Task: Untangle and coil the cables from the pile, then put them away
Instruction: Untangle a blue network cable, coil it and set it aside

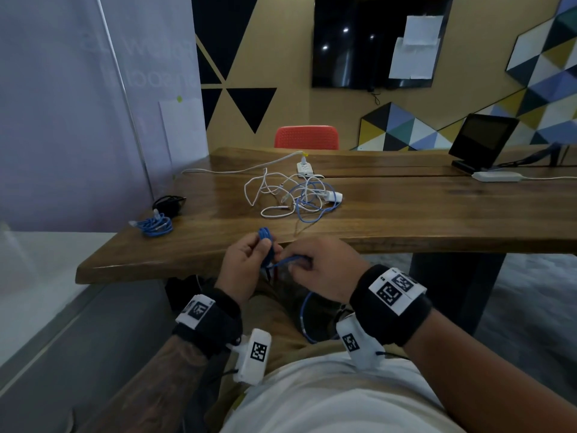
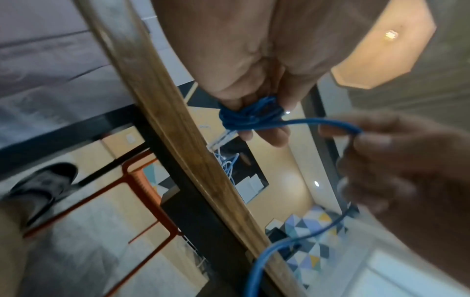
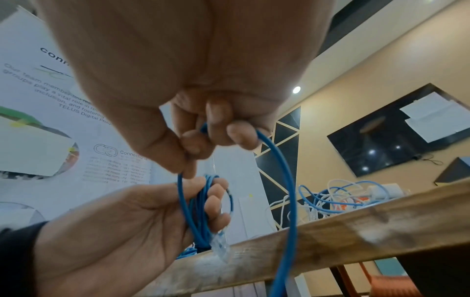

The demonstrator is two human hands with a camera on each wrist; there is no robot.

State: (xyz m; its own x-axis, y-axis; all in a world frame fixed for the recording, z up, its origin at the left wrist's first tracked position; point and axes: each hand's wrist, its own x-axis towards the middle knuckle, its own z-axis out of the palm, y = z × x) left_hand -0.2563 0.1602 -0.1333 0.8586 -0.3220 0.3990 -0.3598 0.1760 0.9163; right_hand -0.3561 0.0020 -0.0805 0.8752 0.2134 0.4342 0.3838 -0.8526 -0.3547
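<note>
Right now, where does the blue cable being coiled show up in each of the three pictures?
Head view: the blue cable coil sits centre, gripped by the left hand, just below the table edge.
Left wrist view: upper centre, the coil bunched at the fingertips.
Right wrist view: lower centre, its free end pinched by the right hand.
Shared landmark: the wooden table edge and the tangled cable pile.

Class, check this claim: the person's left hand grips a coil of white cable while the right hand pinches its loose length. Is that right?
Not quite. The coil is blue, not white, as the right wrist view shows. The rest holds: the left hand grips it, and the right hand pinches its loose length.
</note>
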